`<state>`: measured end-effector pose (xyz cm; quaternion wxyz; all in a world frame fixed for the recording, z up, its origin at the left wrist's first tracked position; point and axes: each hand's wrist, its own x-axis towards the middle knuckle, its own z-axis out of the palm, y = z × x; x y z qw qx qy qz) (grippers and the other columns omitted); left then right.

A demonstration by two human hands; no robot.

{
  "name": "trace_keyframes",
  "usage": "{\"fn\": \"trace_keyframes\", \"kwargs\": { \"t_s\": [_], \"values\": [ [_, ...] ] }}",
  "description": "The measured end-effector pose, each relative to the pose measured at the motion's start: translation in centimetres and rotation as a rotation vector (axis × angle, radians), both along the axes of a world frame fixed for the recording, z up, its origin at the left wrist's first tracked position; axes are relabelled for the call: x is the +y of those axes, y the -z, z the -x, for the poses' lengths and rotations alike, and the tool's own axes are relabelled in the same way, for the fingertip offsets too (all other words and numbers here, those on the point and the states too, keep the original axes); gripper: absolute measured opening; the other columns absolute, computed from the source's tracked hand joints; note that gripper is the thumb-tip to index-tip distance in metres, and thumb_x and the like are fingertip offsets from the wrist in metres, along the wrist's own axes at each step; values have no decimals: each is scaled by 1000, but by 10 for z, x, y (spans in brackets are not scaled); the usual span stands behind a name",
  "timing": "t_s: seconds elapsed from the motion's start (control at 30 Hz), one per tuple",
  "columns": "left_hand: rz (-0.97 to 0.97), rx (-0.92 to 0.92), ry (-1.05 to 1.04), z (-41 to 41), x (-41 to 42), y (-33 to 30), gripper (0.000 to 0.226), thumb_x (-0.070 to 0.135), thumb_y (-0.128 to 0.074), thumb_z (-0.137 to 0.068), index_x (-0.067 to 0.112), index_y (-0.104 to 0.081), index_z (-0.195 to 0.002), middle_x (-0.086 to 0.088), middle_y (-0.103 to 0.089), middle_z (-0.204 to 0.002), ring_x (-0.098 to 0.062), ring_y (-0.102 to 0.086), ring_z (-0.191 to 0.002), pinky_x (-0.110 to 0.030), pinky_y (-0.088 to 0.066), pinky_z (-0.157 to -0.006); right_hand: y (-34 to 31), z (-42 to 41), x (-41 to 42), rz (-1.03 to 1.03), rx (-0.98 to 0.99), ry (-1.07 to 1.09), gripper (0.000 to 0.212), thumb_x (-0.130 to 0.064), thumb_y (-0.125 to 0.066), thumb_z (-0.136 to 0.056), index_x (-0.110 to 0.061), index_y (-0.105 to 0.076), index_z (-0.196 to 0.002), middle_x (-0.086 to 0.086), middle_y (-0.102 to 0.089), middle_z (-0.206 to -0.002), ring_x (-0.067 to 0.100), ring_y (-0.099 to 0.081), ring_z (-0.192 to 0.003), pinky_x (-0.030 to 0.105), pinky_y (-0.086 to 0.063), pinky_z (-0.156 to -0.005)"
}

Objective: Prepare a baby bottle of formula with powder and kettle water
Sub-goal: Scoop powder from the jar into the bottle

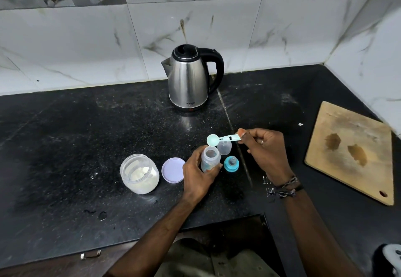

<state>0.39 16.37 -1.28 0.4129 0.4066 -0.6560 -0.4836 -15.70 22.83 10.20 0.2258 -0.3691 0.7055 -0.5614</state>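
Pale green plastic is showing between the right hand's [263,146] thumb and fingers: that hand is pinching the handle end of a small measuring scoop [223,139], and the scoop's round bowl is hanging just above and slightly behind the open mouth of the baby bottle [210,159]. Whether the bowl is carrying powder cannot be told. The left hand [198,173] is grasping the clear bottle around its lower body, its fingers curling round it, and the bottle is standing upright near the middle of the black stone surface [86,135]. A dark corded band is sitting on the right wrist.

Just to the right of the bottle, a teal collar with its teat [231,163] is standing on the surface, and just behind the bottle a clear dome cap [224,147] is sitting beneath the scoop's handle. To the left of the left hand, a lilac lid [173,170] is lying flat, and further left an open clear jar [139,173] is holding white powder.

Far from the person, against the marbled white wall tiles [86,44], a steel kettle [191,79] with a black handle and lid is standing, its spout pointing left. At the right edge of the surface, a worn wooden cutting board [351,153] is lying at an angle, marked with two dark stains.
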Motion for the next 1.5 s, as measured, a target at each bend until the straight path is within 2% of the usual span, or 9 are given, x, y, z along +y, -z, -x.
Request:
{"fn": "trace_keyframes", "kwargs": {
  "t_s": [0.3, 0.4, 0.6, 0.73, 0.83, 1.1, 1.23, 1.37, 1.5],
  "values": [
    [-12, -46, 20, 2, -2, 7, 65, 8, -91, -75, 43, -58, -118, 19, -70, -117, 5, -66, -106, -12, -50, -89, 4, 3, 1, -27, -45, -1, 18, -27, -71, -92, -19, -78, -78, 16, -74, -74, 28, -61, -68, 56, -52, -61],
    [-22, -47, 20, 2, -1, 7, 61, 14, -90, -75, 38, -59, -121, 18, -71, -119, 1, -67, -109, -17, -52, -92, 5, 3, 0, -38, -72, 3, 19, -25, -70, -93, -13, -78, -81, 9, -76, -75, 35, -68, -71, 48, -53, -62],
    [-36, -110, 32, -1, -2, 14, 72, 24, -92, -71, 17, -60, -134, 6, -70, -128, -7, -65, -118, -35, -54, -103, 6, 1, -4, -60, -137, 8, 20, -25, -69, -93, -15, -76, -78, 2, -77, -73, 9, -69, -71, 21, -51, -57],
    [-43, -146, 46, -5, 0, 6, 99, 35, -95, -67, 16, -46, -150, 3, -60, -145, -7, -55, -133, -30, -46, -113, 4, 0, -7, -41, -171, 4, 20, -25, -69, -94, -13, -75, -78, 7, -76, -74, 13, -70, -74, 19, -51, -57],
    [-10, -111, 40, -13, 3, -8, 101, 50, -86, -67, 18, -43, -153, 4, -58, -148, -7, -54, -136, -30, -44, -115, 0, -4, -13, -20, -202, -22, 21, -23, -67, -95, -13, -75, -79, 10, -76, -76, 13, -69, -74, 19, -50, -58],
    [215, -44, -185, -59, 0, -56, 89, 32, -91, -75, 7, -47, -149, -3, -58, -147, -15, -53, -140, -33, -42, -117, -10, -33, -42, -2, -241, -142, 20, -22, -64, -98, -12, -75, -84, 8, -77, -81, 19, -73, -83, 24, -51, -62],
    [306, -73, -365, -99, -7, -61, 90, 32, -91, -75, 5, -47, -148, -10, -55, -150, -26, -52, -141, -47, -43, -117, -7, -63, -58, -23, -186, -223, 21, -20, -64, -97, -9, -75, -82, 11, -76, -79, 7, -68, -69, 22, -50, -59],
    [187, -86, -430, -136, -14, -46, 110, 46, -93, -66, 12, -37, -155, -5, -47, -157, -20, -47, -145, -51, -42, -117, 1, -90, -72, -30, -70, -312, 21, -19, -65, -97, -4, -78, -89, 17, -75, -79, 10, -63, -67, 24, -50, -60],
    [4, -117, -356, -160, -17, -27, 130, 60, -91, -54, 22, -24, -159, 2, -43, -159, -9, -45, -145, -43, -40, -120, 5, -116, -81, 18, 139, -423, 19, -16, -65, -92, -4, -77, -84, 4, -77, -91, 14, -71, -85, 36, -57, -79]
  ]
}}
